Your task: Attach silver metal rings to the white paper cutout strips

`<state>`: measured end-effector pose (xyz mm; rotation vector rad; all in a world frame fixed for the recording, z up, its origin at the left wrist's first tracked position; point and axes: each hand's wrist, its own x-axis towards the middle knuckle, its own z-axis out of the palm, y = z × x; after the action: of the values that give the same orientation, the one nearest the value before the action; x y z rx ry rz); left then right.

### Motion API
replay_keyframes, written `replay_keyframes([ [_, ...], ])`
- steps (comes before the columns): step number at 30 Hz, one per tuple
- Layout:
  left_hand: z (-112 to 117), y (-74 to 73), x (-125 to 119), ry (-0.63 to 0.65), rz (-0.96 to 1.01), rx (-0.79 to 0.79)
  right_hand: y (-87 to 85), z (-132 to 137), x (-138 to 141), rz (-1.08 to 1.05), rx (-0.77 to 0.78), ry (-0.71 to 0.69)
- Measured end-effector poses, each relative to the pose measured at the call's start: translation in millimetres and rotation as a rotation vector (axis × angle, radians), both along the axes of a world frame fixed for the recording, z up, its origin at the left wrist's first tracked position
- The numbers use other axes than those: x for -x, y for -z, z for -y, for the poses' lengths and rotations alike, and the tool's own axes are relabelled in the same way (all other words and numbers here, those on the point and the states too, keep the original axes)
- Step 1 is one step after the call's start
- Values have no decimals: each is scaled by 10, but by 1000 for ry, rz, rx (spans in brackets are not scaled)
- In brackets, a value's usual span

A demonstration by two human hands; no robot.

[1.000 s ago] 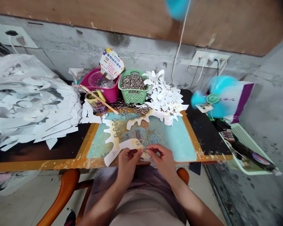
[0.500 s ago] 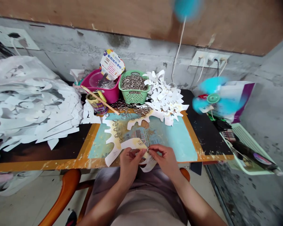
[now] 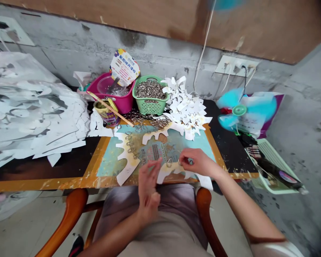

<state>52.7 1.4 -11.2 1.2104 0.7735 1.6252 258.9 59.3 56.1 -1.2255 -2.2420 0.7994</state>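
Observation:
A white strip with a scalloped edge (image 3: 164, 173) lies along the table's front edge, its right end hanging over. One metal ring (image 3: 169, 163) stands on it. My right hand (image 3: 199, 161) is closed over the strip, thumb and finger pinched around another small metal ring (image 3: 179, 162), partly hidden. Just left of the strip, my left hand (image 3: 148, 189) is lifted with fingers stretched, slightly blurred and holding nothing. Farther left, a second scalloped strip (image 3: 125, 166) carries a column of metal rings (image 3: 131, 146).
Behind stand a green basket (image 3: 151, 106) of metal rings, a pink basket (image 3: 125, 103), and a tin (image 3: 107, 114) with a wooden stick (image 3: 111, 109). White cut pieces pile up left (image 3: 42, 121) and back right (image 3: 186, 107). A blue fan (image 3: 238, 110) spins at right.
My left hand has let go of the strip and drawn back, fingers opening. The strip has turned and now lies flat along the edge. My right hand has moved slightly right; the view shifted.

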Motion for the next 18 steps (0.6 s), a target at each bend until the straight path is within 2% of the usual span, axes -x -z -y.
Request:
replay_keyframes([
  [2,-35,38,118,-207,-299,-154,228,-122,-35,109,-15,-103],
  [4,-142,55,169,-277,-650,-281,433,-176,-41,240,-152,-90],
  [6,-300,70,137,-147,-929,-343,576,-166,-38,325,-267,-36],
  [7,-387,81,94,-66,-1007,-343,624,-147,-39,334,-294,-17],
  [10,-627,124,-74,113,-1079,-303,713,-84,-55,271,-293,-4],
  [13,-784,158,-195,228,-1073,-223,780,-37,-71,215,-298,25],
  [18,-851,177,-200,303,-1090,-154,887,103,-46,166,-339,87],
])
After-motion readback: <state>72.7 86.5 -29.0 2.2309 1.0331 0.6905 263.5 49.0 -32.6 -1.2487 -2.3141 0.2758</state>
